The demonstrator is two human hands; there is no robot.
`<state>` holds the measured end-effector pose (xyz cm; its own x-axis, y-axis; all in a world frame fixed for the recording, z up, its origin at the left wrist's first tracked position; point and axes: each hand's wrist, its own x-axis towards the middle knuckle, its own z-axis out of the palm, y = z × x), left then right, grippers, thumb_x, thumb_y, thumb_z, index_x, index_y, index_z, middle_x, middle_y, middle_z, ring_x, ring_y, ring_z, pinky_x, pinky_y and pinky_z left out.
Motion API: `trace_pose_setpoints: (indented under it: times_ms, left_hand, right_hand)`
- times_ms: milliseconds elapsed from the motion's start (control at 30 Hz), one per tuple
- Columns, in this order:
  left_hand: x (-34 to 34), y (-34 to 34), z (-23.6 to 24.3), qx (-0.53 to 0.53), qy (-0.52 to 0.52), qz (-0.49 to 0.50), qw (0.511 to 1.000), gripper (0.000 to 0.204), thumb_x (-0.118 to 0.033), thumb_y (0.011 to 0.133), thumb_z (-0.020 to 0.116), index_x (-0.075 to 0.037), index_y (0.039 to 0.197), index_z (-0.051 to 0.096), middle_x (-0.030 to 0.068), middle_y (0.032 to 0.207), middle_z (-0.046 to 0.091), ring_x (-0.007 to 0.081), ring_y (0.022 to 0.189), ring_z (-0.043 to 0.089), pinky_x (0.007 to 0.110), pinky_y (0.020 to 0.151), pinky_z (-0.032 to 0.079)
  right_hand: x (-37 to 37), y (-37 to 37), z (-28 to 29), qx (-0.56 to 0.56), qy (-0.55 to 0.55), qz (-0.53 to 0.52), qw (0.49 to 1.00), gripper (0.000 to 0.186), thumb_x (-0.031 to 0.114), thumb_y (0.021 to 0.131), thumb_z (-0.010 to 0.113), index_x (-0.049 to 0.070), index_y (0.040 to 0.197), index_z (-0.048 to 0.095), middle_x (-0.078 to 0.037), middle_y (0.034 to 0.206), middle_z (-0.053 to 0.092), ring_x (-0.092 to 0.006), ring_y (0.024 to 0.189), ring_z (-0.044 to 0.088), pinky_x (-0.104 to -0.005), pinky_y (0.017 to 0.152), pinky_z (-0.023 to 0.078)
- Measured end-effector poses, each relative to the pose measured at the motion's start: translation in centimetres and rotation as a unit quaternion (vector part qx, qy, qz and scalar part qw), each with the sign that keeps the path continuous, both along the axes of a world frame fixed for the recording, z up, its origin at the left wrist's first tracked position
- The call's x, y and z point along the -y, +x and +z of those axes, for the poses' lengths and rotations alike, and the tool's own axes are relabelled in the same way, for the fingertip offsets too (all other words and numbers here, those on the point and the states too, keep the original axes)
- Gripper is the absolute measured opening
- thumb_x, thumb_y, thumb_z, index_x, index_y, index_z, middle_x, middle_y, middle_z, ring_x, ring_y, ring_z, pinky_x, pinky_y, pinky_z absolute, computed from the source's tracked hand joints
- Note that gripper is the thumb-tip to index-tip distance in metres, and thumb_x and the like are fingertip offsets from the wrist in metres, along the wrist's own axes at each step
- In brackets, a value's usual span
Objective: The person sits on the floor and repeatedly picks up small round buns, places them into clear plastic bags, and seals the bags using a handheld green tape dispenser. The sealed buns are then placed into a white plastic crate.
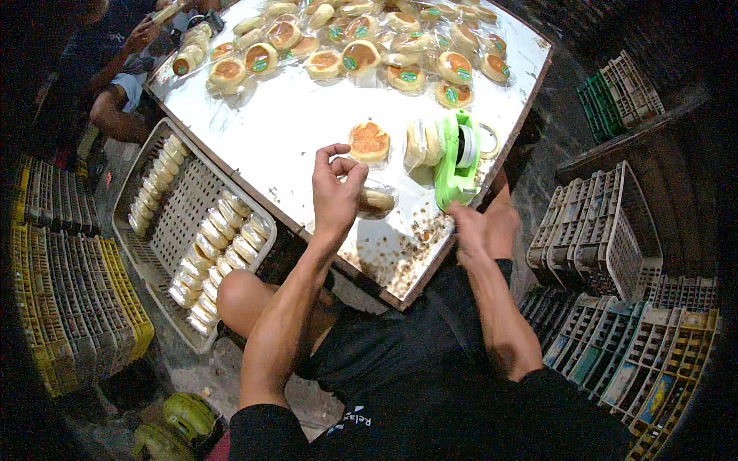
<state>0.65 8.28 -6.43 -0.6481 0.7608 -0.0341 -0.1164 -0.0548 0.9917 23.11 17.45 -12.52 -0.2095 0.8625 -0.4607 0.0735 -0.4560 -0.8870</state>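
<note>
1. Two bare hands reach over a white, brown-edged tabletop (292, 146) from the lower part of the frame.
2. Near the centre, the left hand (338, 184) has its fingers bent, thumb and forefinger close together; I cannot tell whether they pinch any film.
3. Just beside that thumb lies a round, browned bun in clear wrapping (377, 201) — partly shaded, flat on the table.
4. Right of centre, the right hand (469, 229) is blurred, fingers curled by the lower end of a bright green plastic tape dispenser (447, 180); what they grip, I cannot tell.
5. Above the left hand's bun sits a golden-topped round bun in clear film (369, 144); to its right, pale wrapped buns (421, 144) stand on edge beside the dispenser.
6. Across the top spread clear-bagged buns with green labels (360, 58).
7. At left, a grey perforated plastic crate (181, 223) holds rows of wrapped buns — its middle strip bare.
</note>
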Motion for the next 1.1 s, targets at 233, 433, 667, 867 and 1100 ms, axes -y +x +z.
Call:
trace_pose_setpoints:
  times_ms: [233,433,667,867,1100]
  left_hand:
    - [1.5,0.4,1.3,-0.005,-0.014,0.071,0.997,0.038,-0.002,0.085,0.058,0.002,0.118,0.040,0.0053,0.077,0.057,0.0098,0.073,0.055,0.024,0.064,0.046]
    - [2.3,0.8,3.3,-0.161,-0.024,0.091,0.982,0.046,0.003,0.075,0.064,-0.003,0.114,0.040,0.0055,0.090,0.051,0.0141,0.084,0.052,0.028,0.075,0.046]
    - [2.1,-3.7,3.0,0.099,0.052,0.178,0.978,0.045,-0.011,0.082,0.070,0.002,0.118,0.045,0.0105,0.104,0.056,0.0177,0.101,0.055,0.031,0.093,0.043]
    - [2.7,-8.4,0.4,-0.071,-0.041,0.164,0.983,0.048,-0.005,0.082,0.066,0.006,0.125,0.045,0.0143,0.109,0.061,0.0204,0.095,0.062,0.031,0.083,0.052]
    - [-5.3,-5.8,-2.3,-0.152,-0.135,0.013,0.979,0.053,-0.018,0.084,0.068,0.006,0.125,0.046,0.0188,0.117,0.057,0.0244,0.107,0.057,0.034,0.093,0.044]
  right_hand:
    - [6.2,-12.2,9.5,-0.055,0.336,0.083,0.937,0.019,0.018,0.088,0.063,-0.001,0.087,0.067,-0.011,0.106,0.056,-0.0219,0.099,0.054,-0.0337,0.092,0.042]
    - [6.5,-12.5,7.1,-0.125,0.120,0.100,0.980,0.041,0.018,0.088,0.061,0.001,0.122,0.047,-0.011,0.111,0.053,-0.0193,0.102,0.053,-0.0333,0.088,0.046]
    - [2.9,-15.0,6.1,-0.132,0.072,0.247,0.957,0.030,0.015,0.088,0.052,0.003,0.115,0.045,-0.010,0.106,0.051,-0.0186,0.099,0.054,-0.0323,0.084,0.047]
    - [-3.5,-21.7,4.3,0.326,0.576,0.450,0.599,0.027,0.009,0.082,0.057,0.004,0.109,0.054,-0.016,0.117,0.050,-0.0343,0.106,0.054,-0.0434,0.078,0.052]
    - [-9.6,-15.3,8.5,0.444,0.611,0.451,0.476,0.032,0.018,0.080,0.059,0.010,0.110,0.063,-0.016,0.115,0.057,-0.0386,0.115,0.050,-0.0582,0.102,0.035]
